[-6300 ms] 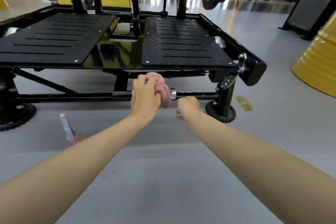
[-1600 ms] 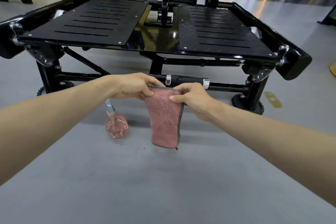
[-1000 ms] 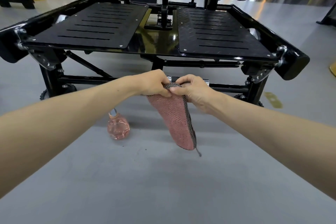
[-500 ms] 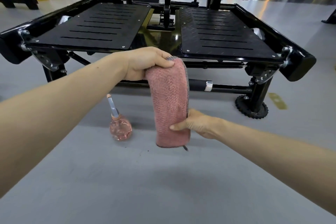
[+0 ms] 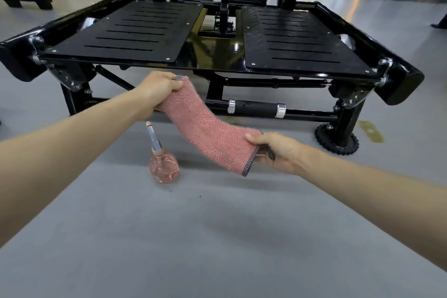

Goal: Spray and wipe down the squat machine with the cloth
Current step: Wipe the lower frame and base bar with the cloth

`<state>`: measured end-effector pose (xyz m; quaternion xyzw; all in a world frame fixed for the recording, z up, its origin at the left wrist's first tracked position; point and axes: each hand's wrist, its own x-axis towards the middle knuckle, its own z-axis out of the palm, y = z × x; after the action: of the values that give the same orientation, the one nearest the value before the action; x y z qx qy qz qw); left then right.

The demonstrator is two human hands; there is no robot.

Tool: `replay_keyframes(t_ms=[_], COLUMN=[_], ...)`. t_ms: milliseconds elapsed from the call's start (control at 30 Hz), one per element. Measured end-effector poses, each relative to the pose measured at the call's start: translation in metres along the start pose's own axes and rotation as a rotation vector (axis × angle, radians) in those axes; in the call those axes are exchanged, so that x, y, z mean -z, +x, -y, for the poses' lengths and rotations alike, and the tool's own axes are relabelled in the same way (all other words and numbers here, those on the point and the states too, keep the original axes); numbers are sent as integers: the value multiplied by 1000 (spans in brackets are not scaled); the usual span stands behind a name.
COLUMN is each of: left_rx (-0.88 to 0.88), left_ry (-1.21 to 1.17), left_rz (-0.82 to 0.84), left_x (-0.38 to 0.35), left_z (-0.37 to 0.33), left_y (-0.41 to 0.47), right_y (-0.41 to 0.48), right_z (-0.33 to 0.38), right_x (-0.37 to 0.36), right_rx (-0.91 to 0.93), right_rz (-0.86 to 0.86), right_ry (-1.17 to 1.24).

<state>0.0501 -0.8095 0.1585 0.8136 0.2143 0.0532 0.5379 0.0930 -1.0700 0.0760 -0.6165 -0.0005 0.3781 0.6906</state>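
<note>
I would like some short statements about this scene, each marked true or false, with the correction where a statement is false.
1. The left hand and the right hand both hold the cloth. True.
2. The bottle lies on top of the machine. False: it stands upright on the floor, in front of the machine.
3. The cloth is spread flat on the machine. False: it hangs stretched between the two hands, in front of the machine.
4. The left hand holds the higher end of the cloth. True.
</note>
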Motion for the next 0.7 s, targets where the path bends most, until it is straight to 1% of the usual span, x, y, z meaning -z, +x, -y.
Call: replay_keyframes(t_ms=[67, 133, 200, 267, 333, 367, 433, 467, 533, 600, 633, 667, 700], left_rx=[-75, -166, -262, -320, -348, -328, -206, -142, -53, -21, 11, 76, 182], left_ry=[98, 225, 395, 516, 582, 562, 422, 329, 176, 169, 186, 172, 105], left_rz=[50, 107, 136, 161, 265, 366, 577, 609, 527, 377, 332, 332, 383], left_x=[-15, -35, -59, -82, -101, -106, -104, -100, -89, -83, -81, -80, -78], left_z=[-1, -2, -2, -1, -2, -3, -10, -12, -13, -3, 6, 14, 23], left_y=[-12, -25, -36, -48, -56, -59, -62, -60, -54, -45, -42, -41, -40], right_y=[-1, -3, -6, -5, -6, -5, -8, -9, -12, -12, -12, -13, -14], right_z=[4, 5, 6, 5, 4, 2, 0, 0, 3, 8, 11, 15, 17], right_x=[-8, -15, -21, -27, -31, -29, -24, -20, -12, -8, -5, -5, -4], right_rx=[1, -9, -29, -29, -14, -8, -10, -14, -21, -12, -9, -18, -27], right_rz=[6, 35, 71, 99, 90, 80, 65, 57, -14, -136, -136, -93, -45], right_ry=[81, 104, 105, 88, 71, 49, -46, -93, -142, -85, -53, -34, -30])
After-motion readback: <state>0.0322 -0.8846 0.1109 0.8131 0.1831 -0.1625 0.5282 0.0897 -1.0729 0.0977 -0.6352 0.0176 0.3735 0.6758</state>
